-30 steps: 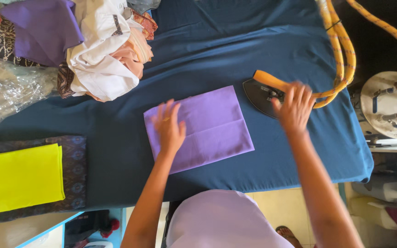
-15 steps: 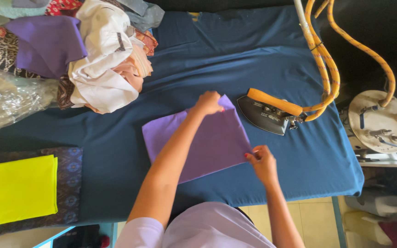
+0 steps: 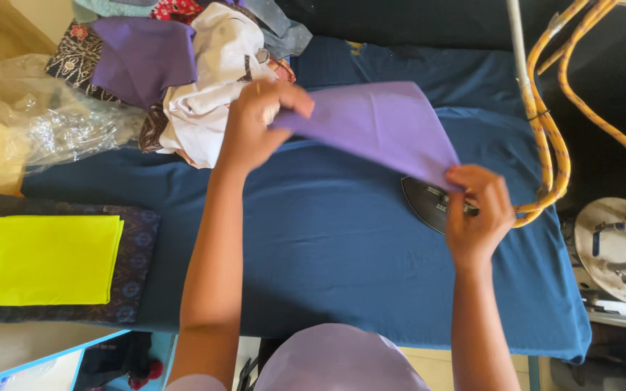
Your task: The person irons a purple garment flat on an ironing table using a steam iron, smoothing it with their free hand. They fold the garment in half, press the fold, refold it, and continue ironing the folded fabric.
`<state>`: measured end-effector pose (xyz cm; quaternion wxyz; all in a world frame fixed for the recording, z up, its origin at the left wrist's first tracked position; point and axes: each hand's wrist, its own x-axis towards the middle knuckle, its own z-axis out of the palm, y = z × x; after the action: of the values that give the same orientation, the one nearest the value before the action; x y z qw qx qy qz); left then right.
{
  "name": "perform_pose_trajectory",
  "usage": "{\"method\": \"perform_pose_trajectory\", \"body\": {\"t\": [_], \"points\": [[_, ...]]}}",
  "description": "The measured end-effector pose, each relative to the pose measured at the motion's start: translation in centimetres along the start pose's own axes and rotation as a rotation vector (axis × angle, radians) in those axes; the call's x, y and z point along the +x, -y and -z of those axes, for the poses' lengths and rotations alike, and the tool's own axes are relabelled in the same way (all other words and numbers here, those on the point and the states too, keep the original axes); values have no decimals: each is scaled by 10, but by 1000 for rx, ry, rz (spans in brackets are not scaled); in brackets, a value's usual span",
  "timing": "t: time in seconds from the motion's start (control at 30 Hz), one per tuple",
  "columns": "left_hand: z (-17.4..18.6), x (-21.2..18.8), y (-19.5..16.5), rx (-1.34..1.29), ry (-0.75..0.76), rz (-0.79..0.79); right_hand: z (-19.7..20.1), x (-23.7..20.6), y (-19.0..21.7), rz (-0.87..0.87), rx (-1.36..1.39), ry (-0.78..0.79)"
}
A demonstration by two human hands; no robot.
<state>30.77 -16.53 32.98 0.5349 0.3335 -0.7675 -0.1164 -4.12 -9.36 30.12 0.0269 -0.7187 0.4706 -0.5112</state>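
We hold the purple cloth (image 3: pixel 385 127) lifted above the blue ironing table (image 3: pixel 327 239) — our left hand (image 3: pixel 255 119) pinching one corner in closed fingers, our right hand (image 3: pixel 476 213) pinching the opposite corner just over the iron (image 3: pixel 429 203). To handle it well, we judge both pinches should stay firm and the cloth taut, clear of the iron.

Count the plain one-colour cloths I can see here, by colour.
Purple cloths: 2, one held up between the left hand and right hand, one on the pile
Yellow folded cloth: 1
White cloth: 1
Total: 4
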Motion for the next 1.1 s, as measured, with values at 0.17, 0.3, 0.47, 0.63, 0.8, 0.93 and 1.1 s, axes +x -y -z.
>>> {"method": "perform_pose_trajectory", "body": {"t": [0.17, 0.3, 0.47, 0.63, 0.8, 0.93, 1.1], "points": [[-38, -116, 24, 178, 111, 181, -36, -81, -33, 26, -87, 195], [-77, -229, 21, 231, 326, 301, -40, -163, -56, -81, -169, 515], [-80, -306, 1, 168, 603, 597, -23, -189, -78, -48, 111, 985], [-69, -308, 3, 196, 621, 798, -7, -102, -148, 130, -367, 529], [-145, -267, 23, 511, 205, 614, -33, -33, -223, -273, -676, 809], [-180, -261, 35, 694, 334, 816, -42, -29, -242, -518, -624, 984], [-186, -277, 43, 755, 300, 751, -23, -36, -226, -757, -43, 894]]}}
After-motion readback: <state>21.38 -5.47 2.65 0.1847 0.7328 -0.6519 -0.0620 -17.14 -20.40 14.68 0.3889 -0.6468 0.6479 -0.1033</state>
